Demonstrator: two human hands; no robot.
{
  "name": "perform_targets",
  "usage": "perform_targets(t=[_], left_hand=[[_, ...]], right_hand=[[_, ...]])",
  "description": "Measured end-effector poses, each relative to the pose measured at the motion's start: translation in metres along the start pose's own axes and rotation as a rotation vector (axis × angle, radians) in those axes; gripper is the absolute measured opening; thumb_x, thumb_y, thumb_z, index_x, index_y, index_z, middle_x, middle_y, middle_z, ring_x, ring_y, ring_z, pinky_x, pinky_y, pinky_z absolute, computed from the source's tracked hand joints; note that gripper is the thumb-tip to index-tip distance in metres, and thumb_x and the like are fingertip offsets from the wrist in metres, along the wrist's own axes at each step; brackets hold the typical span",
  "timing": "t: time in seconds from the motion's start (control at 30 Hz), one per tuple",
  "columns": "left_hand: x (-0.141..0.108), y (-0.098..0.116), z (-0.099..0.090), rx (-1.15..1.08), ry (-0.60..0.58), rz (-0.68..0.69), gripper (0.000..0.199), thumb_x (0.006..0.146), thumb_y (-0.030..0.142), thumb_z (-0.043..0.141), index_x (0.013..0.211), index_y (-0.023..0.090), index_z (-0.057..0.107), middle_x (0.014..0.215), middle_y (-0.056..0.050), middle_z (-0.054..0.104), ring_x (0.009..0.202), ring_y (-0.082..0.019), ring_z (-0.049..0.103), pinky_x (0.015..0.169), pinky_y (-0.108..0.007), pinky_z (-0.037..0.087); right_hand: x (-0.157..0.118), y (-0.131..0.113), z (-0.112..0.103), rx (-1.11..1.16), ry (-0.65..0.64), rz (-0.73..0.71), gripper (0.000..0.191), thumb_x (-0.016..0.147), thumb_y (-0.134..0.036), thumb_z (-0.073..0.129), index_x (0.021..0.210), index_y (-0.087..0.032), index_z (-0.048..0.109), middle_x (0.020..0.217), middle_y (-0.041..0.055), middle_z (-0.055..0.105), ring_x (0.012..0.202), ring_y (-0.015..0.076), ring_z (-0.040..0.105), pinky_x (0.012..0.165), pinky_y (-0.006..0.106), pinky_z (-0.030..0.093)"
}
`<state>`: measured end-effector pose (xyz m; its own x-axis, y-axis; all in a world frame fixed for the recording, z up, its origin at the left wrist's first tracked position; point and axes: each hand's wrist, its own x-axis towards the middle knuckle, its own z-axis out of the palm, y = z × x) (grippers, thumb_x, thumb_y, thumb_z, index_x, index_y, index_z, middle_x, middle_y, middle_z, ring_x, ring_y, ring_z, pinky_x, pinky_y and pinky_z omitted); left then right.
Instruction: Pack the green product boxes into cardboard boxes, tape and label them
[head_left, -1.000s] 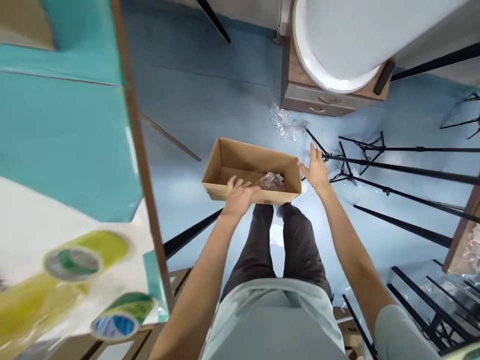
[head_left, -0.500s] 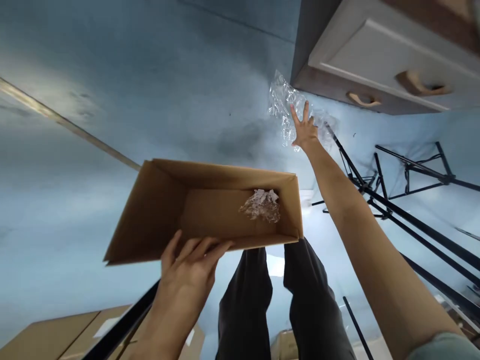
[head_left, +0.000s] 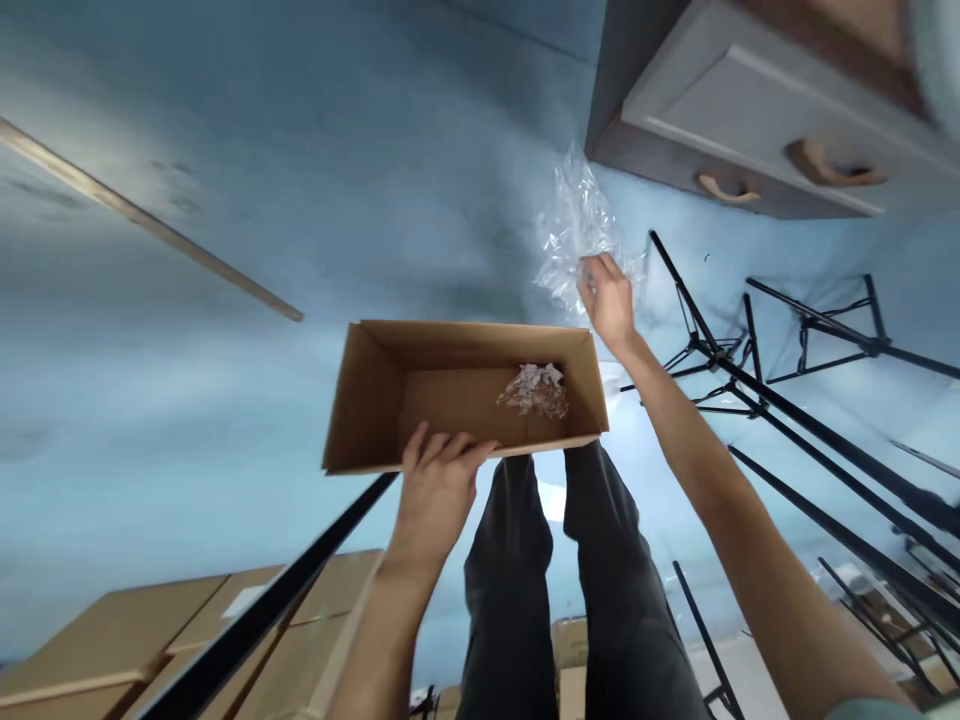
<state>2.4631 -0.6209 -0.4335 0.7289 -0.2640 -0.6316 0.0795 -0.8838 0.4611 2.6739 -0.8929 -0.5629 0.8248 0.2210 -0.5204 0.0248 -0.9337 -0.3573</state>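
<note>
My left hand (head_left: 442,485) grips the near rim of an open cardboard box (head_left: 450,345), fingers over the edge and thumb side hidden. Inside the box, toward its right end, lies a crumpled piece of clear plastic wrap (head_left: 536,390). Beyond the box's right end, my right hand (head_left: 609,300) is closed on a clear plastic sheet (head_left: 576,220), its fingers pinched together. The sheet spreads over the floor, crinkled and shiny.
A grey drawer cabinet (head_left: 720,110) with wooden handles stands at upper right. Black tripod stands (head_left: 720,355) spread over the right side. Closed cardboard boxes (head_left: 112,635) are stacked at lower left, near a black pole (head_left: 277,600). A wooden strip (head_left: 150,222) lies on the bluish floor.
My right hand has gone from spread fingers over the plastic sheet to a closed grip on it. The box, with my left hand on its rim, has shifted right and tilted less.
</note>
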Motion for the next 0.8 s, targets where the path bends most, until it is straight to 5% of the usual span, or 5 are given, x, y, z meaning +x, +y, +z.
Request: perform_targets(t=[0.27,0.5,0.57,0.7,0.8], left_hand=[[-0.094,0.097,-0.066,-0.014,-0.03,0.009,0.045,0.098,0.006,0.055,0.12,0.029,0.087,0.108,-0.012,0.081,0.11,-0.034,0.068,0.115,-0.055,0.046],[-0.223,0.174,-0.111,0.021,0.025,0.053,0.046,0.105,0.008,0.051,0.129,0.028,0.084,0.114,-0.013,0.081,0.112,-0.033,0.065,0.108,-0.051,0.047],[-0.254,0.192,-0.116,0.008,0.041,0.072,0.046,0.106,0.008,0.049,0.13,0.027,0.084,0.115,-0.013,0.08,0.112,-0.033,0.065,0.107,-0.05,0.048],[-0.31,0.22,-0.116,-0.022,0.104,0.075,0.046,0.105,0.007,0.05,0.127,0.027,0.084,0.116,-0.014,0.078,0.112,-0.032,0.063,0.104,-0.048,0.049],[-0.352,0.238,-0.11,-0.022,0.173,0.079,0.045,0.104,0.006,0.052,0.126,0.028,0.084,0.112,-0.013,0.076,0.11,-0.031,0.062,0.103,-0.047,0.049]], right_hand=[[-0.242,-0.152,-0.117,0.276,-0.009,-0.007,0.039,0.114,-0.021,0.046,0.141,-0.022,0.074,0.137,0.0116,0.075,0.135,0.0234,0.07,0.118,0.033,0.055],[-0.341,-0.202,-0.188,-0.034,-0.76,0.098,0.029,0.107,-0.019,0.064,0.13,-0.013,0.081,0.136,0.02,0.081,0.128,0.0306,0.079,0.106,0.034,0.061],[-0.36,-0.215,-0.21,-0.127,-0.84,0.108,0.031,0.104,-0.018,0.069,0.131,-0.009,0.081,0.137,0.026,0.08,0.126,0.0351,0.08,0.104,0.039,0.062],[-0.431,-0.246,-0.266,-0.215,-0.749,0.035,0.052,0.106,-0.012,0.061,0.158,-0.014,0.066,0.145,0.0263,0.076,0.137,0.0359,0.074,0.111,0.045,0.059],[-0.5,-0.252,-0.315,-0.202,-0.436,-0.111,0.051,0.115,-0.024,0.048,0.165,-0.026,0.059,0.151,0.0187,0.073,0.141,0.0321,0.07,0.116,0.046,0.057]])
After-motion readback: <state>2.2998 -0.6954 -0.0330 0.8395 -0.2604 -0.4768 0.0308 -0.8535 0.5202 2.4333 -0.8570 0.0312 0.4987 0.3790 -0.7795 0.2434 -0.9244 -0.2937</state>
